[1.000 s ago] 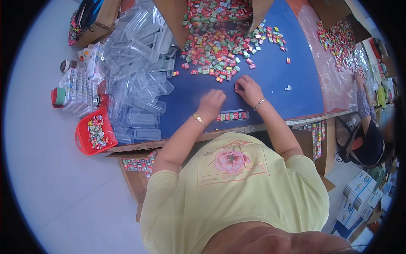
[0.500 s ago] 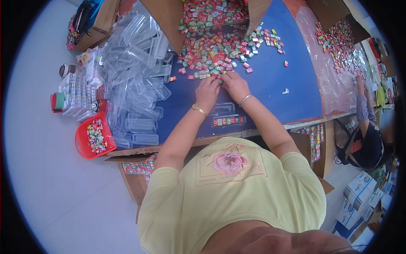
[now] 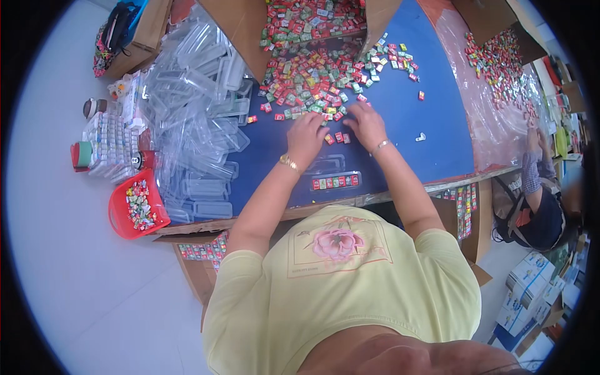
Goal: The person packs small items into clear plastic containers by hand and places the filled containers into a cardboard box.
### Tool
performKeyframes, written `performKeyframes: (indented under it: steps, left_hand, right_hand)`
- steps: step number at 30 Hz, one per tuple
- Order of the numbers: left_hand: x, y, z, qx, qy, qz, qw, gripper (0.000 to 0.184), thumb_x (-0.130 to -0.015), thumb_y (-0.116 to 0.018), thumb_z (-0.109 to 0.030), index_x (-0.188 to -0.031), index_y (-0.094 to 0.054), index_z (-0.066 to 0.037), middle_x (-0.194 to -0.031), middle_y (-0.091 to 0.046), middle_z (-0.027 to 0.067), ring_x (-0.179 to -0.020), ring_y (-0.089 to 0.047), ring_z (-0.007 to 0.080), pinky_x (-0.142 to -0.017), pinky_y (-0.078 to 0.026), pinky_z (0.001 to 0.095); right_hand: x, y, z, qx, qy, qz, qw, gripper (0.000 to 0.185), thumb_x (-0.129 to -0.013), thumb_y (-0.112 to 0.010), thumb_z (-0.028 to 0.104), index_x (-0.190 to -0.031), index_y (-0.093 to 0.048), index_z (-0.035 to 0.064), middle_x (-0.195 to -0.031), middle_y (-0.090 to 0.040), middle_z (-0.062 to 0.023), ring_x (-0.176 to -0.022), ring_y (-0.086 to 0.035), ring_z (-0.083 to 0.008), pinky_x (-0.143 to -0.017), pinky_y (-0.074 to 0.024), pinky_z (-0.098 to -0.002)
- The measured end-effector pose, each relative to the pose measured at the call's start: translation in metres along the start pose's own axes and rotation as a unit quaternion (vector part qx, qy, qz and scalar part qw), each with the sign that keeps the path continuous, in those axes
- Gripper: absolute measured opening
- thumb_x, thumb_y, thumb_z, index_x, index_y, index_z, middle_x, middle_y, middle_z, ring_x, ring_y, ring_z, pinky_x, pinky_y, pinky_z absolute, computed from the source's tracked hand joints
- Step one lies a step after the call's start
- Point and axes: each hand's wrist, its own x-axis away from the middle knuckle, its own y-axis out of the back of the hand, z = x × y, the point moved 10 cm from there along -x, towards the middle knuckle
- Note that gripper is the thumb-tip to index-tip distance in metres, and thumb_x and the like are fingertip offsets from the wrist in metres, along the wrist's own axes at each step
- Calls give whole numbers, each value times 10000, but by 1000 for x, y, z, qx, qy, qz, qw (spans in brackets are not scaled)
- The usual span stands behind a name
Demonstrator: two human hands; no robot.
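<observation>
My left hand (image 3: 305, 136) is at the near edge of the pile of small red, green and yellow packets (image 3: 306, 78), its fingertips at some packets; whether it grips one is unclear. To the right, my right hand (image 3: 367, 125) has its fingers bent and apart at the pile's edge, with nothing visible in them. Between and just below the hands lie a few loose red packets (image 3: 338, 137). Nearer my body, a clear plastic tray (image 3: 336, 182) holds a row of several packets. An empty clear tray (image 3: 325, 164) lies behind it.
Clear plastic trays (image 3: 194, 112) are heaped at the left. An open cardboard box (image 3: 242, 31) spills packets onto the blue table (image 3: 431, 119). A red basket (image 3: 119, 212) hangs near the left corner. A co-worker (image 3: 531, 200) is at the far right beside another packet pile (image 3: 497, 62).
Both hands first moved forward to the pile, then spread apart. Loose red packets now show between them. A second clear tray, empty, has come into view behind the filled one.
</observation>
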Motion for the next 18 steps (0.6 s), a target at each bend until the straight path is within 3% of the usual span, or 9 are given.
performKeyframes:
  steps: [3,7,10,12,15,18]
  left_hand:
    - [-13,-12,4,-31,-10,40,999,291,-801,-802,-183,-1074,-730,-109,-1090,-697,65,-1010,-665,295,-870,-550,402]
    - [-6,-9,9,-49,-21,26,998,302,-812,-748,-84,-1112,-726,-102,-1082,-687,74,-1012,-663,298,-877,-549,414]
    - [16,-3,23,-3,24,20,1000,327,-810,-710,-39,-1133,-725,-89,-1079,-679,89,-1011,-662,303,-877,-552,418]
    - [28,-5,22,6,7,28,1000,364,-794,-730,-39,-1156,-715,-75,-1104,-670,105,-1012,-659,314,-880,-554,421]
    - [31,-3,5,41,-10,54,998,397,-781,-766,-53,-1173,-707,-70,-1137,-662,105,-1038,-649,313,-896,-550,413]
    - [28,-5,-11,43,-40,69,996,440,-761,-824,-105,-1181,-700,-62,-1155,-658,101,-1070,-636,303,-914,-544,399]
  right_hand:
    - [-17,-16,8,43,78,-2,996,246,-853,-740,139,-1091,-679,127,-1013,-667,-92,-973,-676,-334,-797,-569,-446]
    - [-8,-18,0,58,78,55,994,217,-870,-718,131,-1084,-684,130,-1016,-668,-88,-991,-670,-334,-824,-571,-445]
    - [16,-9,-14,52,29,83,995,246,-849,-754,154,-1079,-690,93,-997,-672,-116,-930,-677,-335,-815,-558,-438]
    - [33,-18,-21,3,-14,148,989,258,-839,-768,172,-1071,-691,91,-930,-673,-111,-881,-682,-338,-774,-552,-446]
    - [35,-26,-17,-31,-37,219,975,245,-852,-773,233,-1048,-688,114,-949,-673,-104,-933,-684,-341,-790,-550,-462]
    - [19,-6,1,36,-30,145,988,263,-853,-775,280,-1026,-683,104,-962,-684,-113,-914,-690,-343,-780,-547,-480]
